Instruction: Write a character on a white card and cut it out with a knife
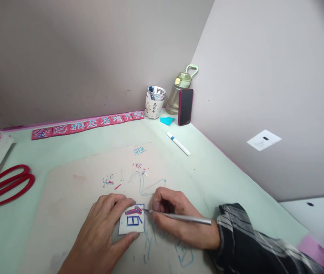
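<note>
On a grey-beige board (73,198) lies a small white square tile (124,227) bearing a character in blue outline, its upper strokes showing red. My left hand (102,224) holds the tile at its top and bottom edges between fingers and thumb. A slim silver craft knife (190,218) is gripped in my right hand (176,217), fingers closed around it. Its tip meets the tile near the upper right, at the red strokes. Small red and blue shavings (110,180) are scattered on the board above the tile.
Along the back wall runs a row of red character tiles (92,124). Behind stand a pen jar (154,108), a green bottle (173,97) and a phone (185,107). A white marker (178,144) lies right, red-handled scissors (8,184) left.
</note>
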The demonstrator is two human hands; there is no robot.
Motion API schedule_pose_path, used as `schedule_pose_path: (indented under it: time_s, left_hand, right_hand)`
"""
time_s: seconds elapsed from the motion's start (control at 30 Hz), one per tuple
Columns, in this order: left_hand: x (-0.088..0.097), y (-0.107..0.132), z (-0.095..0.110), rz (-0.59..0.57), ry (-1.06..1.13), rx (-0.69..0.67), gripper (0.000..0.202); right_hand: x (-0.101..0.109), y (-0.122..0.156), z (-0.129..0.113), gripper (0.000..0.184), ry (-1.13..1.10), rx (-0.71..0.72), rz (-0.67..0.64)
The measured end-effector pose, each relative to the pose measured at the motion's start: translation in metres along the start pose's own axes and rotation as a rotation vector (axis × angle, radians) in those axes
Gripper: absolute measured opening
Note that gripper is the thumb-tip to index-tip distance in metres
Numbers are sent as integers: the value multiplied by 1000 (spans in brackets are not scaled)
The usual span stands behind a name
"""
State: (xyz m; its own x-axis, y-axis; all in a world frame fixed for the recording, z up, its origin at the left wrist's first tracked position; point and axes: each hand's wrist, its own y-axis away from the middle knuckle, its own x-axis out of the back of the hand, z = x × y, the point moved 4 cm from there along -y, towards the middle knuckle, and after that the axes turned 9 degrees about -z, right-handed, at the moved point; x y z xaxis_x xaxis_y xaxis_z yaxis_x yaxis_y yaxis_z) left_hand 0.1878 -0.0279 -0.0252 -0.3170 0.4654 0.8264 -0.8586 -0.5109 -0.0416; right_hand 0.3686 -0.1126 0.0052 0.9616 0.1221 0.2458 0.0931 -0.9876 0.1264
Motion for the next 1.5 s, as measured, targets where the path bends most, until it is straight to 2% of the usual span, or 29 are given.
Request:
schedule_pose_path:
  time_s: [0.17, 0.43, 0.8, 1.27, 1.5]
  left_hand:
    - [-1, 0, -1, 0, 7, 6, 36]
    - [-2, -1, -2, -17, 23, 8, 37]
    - [5, -2, 5, 29, 56, 28, 33]
    - [6, -3, 9, 2, 58, 68, 26]
    - [3, -1, 16, 92, -52, 7, 19]
  right_hand:
    - [2, -1, 0, 11, -14, 13, -36]
    - [2, -2, -2, 14, 99, 50, -68]
    - [0, -2, -14, 20, 388, 240, -104]
    - [-3, 0, -14, 18, 349, 181, -85]
    - [-11, 6, -7, 16, 313, 113, 25]
